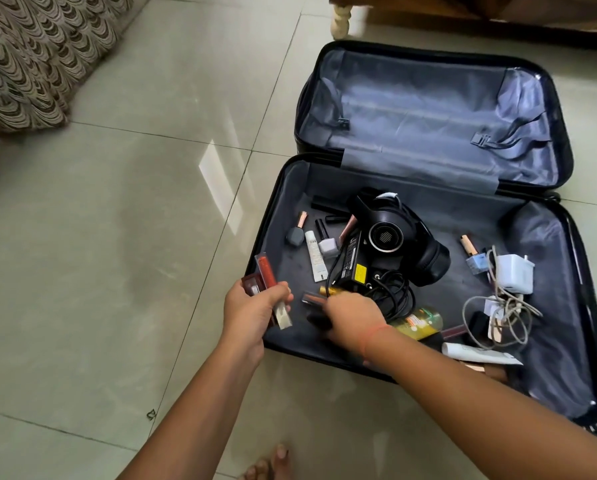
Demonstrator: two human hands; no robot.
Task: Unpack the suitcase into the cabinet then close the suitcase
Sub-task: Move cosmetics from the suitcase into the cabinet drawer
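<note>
Suitcase (480,220) lies open; left hand (252,306) grips cosmetic tubes (267,271) at its near rim, right hand (352,317) inside, hold unclear.

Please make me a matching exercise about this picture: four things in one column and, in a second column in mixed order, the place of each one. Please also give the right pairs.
Things
1. charger
2. headphones
3. yellow bottle
4. red tube

Places
A. held in the left hand
B. at the right side of the suitcase
C. in the middle of the suitcase
D. beside the right hand

Pairs: 1-B, 2-C, 3-D, 4-A
</note>
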